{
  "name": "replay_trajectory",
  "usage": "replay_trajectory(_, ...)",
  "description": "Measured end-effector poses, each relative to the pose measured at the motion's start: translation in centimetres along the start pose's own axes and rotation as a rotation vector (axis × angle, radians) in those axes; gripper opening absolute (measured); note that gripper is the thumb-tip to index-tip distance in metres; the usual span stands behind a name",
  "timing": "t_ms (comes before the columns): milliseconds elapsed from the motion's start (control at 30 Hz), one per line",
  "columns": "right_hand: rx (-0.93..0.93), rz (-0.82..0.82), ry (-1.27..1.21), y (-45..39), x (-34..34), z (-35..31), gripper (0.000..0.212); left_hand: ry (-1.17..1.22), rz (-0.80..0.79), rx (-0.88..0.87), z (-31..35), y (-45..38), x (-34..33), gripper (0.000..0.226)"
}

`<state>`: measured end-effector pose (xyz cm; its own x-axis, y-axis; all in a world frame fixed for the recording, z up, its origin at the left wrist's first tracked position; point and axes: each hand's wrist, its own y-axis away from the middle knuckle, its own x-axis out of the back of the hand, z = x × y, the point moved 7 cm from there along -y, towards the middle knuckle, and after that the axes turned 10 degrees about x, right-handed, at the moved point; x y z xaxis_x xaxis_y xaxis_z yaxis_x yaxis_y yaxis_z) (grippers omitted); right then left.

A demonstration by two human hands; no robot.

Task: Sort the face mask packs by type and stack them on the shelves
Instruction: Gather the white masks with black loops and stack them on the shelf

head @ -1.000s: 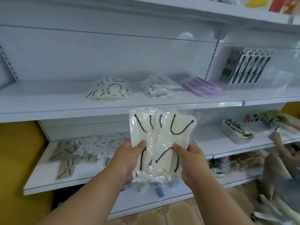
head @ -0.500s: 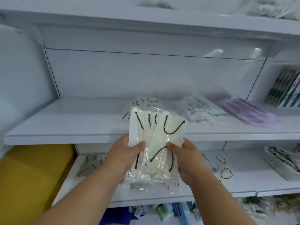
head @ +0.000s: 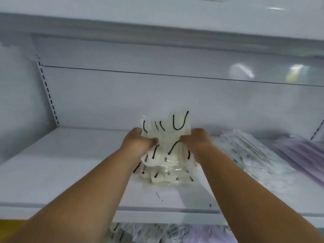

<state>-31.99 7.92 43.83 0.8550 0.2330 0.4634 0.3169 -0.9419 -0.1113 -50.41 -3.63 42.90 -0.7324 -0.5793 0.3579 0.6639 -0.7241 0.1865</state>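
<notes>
Now both hands are holding a bundle of cream face mask packs (head: 166, 137) with black ear loops, upright over the white shelf (head: 70, 172). The left hand (head: 138, 142) is gripping the bundle's left edge, thumb pressed across the front and the other fingers hidden behind the plastic. The right hand (head: 198, 141) is gripping the right edge in the same way, thumb on the front, remaining fingers out of sight behind. The bundle's lower edge is hanging just above, or perhaps touching, a stack of matching cream packs (head: 166, 178) lying flat on the shelf; which of the two cannot be told. To the right, a pile of clear packs with small dark prints (head: 254, 155) is lying on the same shelf, and beyond it lilac packs (head: 301, 155) are resting near the right edge. More packs (head: 175, 234) are showing on the lower level beneath the shelf.
</notes>
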Motion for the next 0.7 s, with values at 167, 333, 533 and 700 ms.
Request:
replay_trajectory(167, 0.046, -0.019, 0.483, -2.9, -2.3, 0.3, 0.027, -0.301, 0.015, -0.059, -0.5, -5.1, -0.8, 0.056)
replay_trajectory(333, 0.088, 0.096, 0.697, -1.9, -2.5, -0.9, 0.049, -0.559, 0.115, -0.201, -0.8, -6.1, -0.9, 0.09)
replay_trajectory(533, 0.271, 0.121, 0.748, 0.8, -3.7, -3.8, 0.019, -0.536, 0.066, -0.431, 0.2, -4.2, -0.3, 0.049)
replay_trajectory(700, 0.478, 0.202, 0.669, 4.7, -4.2, -5.3, 0.025, -0.506, -0.029, -0.596, -0.5, 0.0, 1.1, 0.032)
